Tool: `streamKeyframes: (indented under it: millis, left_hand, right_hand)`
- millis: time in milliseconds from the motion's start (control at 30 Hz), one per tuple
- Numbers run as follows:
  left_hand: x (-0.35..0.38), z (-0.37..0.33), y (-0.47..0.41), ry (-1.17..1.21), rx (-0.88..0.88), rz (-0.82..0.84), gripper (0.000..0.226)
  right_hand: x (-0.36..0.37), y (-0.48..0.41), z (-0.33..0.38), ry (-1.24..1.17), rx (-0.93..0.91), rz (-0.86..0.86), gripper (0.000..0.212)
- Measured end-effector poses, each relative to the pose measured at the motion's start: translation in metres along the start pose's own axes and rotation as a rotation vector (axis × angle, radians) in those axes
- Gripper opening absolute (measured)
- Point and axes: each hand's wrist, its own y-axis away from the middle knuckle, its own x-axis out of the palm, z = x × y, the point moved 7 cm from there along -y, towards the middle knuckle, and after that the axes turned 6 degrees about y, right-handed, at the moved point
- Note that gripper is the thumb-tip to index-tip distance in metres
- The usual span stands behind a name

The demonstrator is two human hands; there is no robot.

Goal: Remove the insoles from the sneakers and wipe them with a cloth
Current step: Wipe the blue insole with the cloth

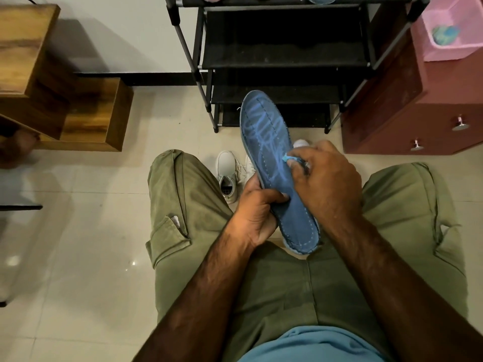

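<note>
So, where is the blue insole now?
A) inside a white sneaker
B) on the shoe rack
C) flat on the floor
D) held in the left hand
D: the left hand grips the blue insole by its edge, while the right hand holds a cloth against it.

Sneaker on floor, left of insole; rack behind; cabinet right of rack.

Olive cargo trousers, blue shirt, bare forearms

One insole, two sneakers, one cloth.
</note>
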Motion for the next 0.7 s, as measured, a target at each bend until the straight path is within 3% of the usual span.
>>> streamKeyframes:
  millis: [100,300,500,700]
  left_hand:
    - [0.001,0.0,-0.001,0.0,-0.012,0.013,0.068]
    - [0.002,0.01,0.004,-0.027,-0.057,0.009,0.067]
    - [0.001,0.008,0.0,-0.016,-0.052,0.011,0.069]
    - [-0.002,0.013,0.0,-0.009,-0.075,-0.009,0.071]
  right_hand:
    - [0.0,0.016,-0.001,-0.014,-0.028,0.041,0.025]
    - [-0.011,-0.023,0.005,-0.021,0.015,-0.061,0.024]
    - [-0.004,0.007,0.001,0.013,-0.042,0.013,0.021]
    - [-0.007,-0.021,0.002,0.0,0.025,-0.028,0.023]
